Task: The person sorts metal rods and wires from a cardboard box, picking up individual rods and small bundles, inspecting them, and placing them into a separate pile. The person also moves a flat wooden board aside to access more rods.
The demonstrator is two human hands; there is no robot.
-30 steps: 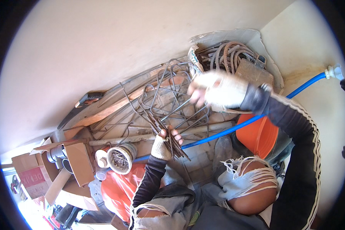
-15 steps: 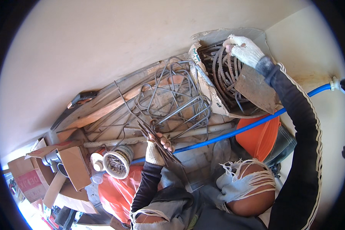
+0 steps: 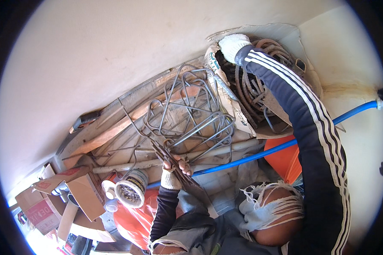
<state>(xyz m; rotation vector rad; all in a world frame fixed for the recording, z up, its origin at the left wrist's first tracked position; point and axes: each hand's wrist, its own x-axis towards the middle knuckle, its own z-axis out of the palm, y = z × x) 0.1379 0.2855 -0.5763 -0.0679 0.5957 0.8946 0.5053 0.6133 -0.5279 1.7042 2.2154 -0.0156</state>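
Note:
My left hand (image 3: 171, 175), in a cream knit glove with bare fingertips, is closed around a bundle of thin rusty metal rods (image 3: 161, 151). The bundle slants across my palm, poking out past both sides of the hand. Up at the far right, my gloved right hand (image 3: 235, 46) reaches over the far left corner of a torn paper sack (image 3: 242, 120). Its fingers dip behind the sack's rim and are hidden. Inside the sack lie curved rusty bars (image 3: 244, 90) and short rod pieces, partly covered by my right forearm.
Bent steel stirrups (image 3: 191, 131) lie tangled left of the sack. A blue pipe (image 3: 251, 158) crosses between them and my knees. A tub of nails (image 3: 130, 190), an open cardboard box (image 3: 85, 193) and a handsaw (image 3: 85, 120) are at left; an orange bucket (image 3: 281, 157) is at right.
My right hand has moved left and down from above the curved bars to the sack's far left corner. My left hand still grips the rods, nearly unmoved.

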